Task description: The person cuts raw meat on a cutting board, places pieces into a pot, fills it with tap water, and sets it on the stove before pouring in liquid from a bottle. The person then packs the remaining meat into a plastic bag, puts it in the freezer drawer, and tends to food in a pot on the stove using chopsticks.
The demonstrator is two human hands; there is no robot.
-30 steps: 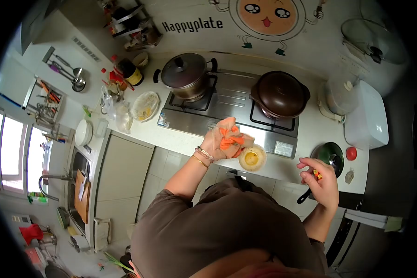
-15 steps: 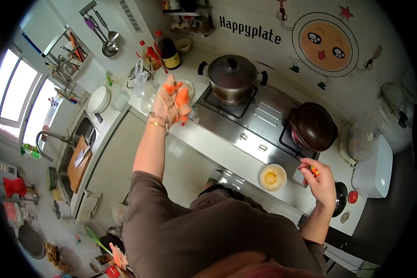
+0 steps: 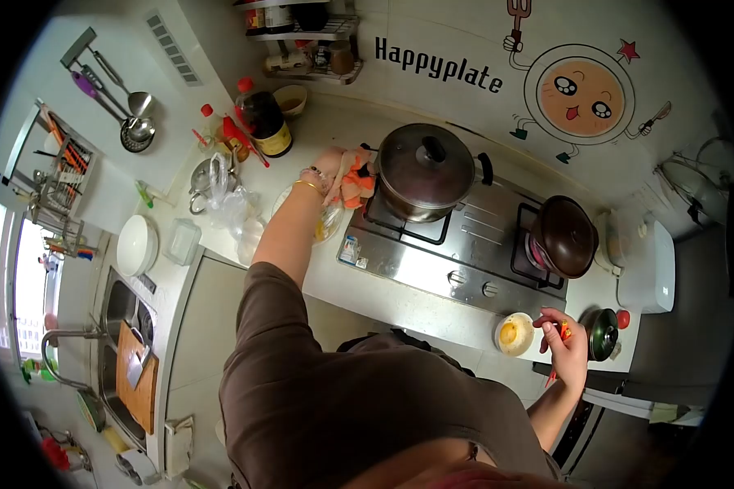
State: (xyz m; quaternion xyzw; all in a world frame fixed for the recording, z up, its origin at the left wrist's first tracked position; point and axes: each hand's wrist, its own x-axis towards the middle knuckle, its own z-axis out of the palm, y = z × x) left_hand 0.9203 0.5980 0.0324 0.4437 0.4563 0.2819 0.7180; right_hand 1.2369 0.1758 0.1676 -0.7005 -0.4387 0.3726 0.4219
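Note:
My left hand (image 3: 329,165) is closed on an orange and pink cloth (image 3: 355,186), which is pressed at the left handle of the large lidded pot (image 3: 424,191). The cloth hides most of that handle and my fingertips. The pot stands on the left burner with its dark lid on. My right hand (image 3: 572,356) is curled around a slim red-and-yellow item (image 3: 564,331), whose kind I cannot make out. Just left of that hand is a small white bowl (image 3: 515,334) with something yellow in it, at the counter's front edge.
A brown lidded pot (image 3: 564,236) sits on the right burner of the steel stove (image 3: 416,257). Left of the stove are plastic bags (image 3: 235,213) and a sauce bottle (image 3: 265,126). A black lid (image 3: 602,334) lies right of my right hand. A cutting board (image 3: 136,375) bridges the sink.
My left hand has carried the cloth right to the large pot's left handle. My right hand has lowered slightly, still holding the red-and-yellow item. The head view has shifted.

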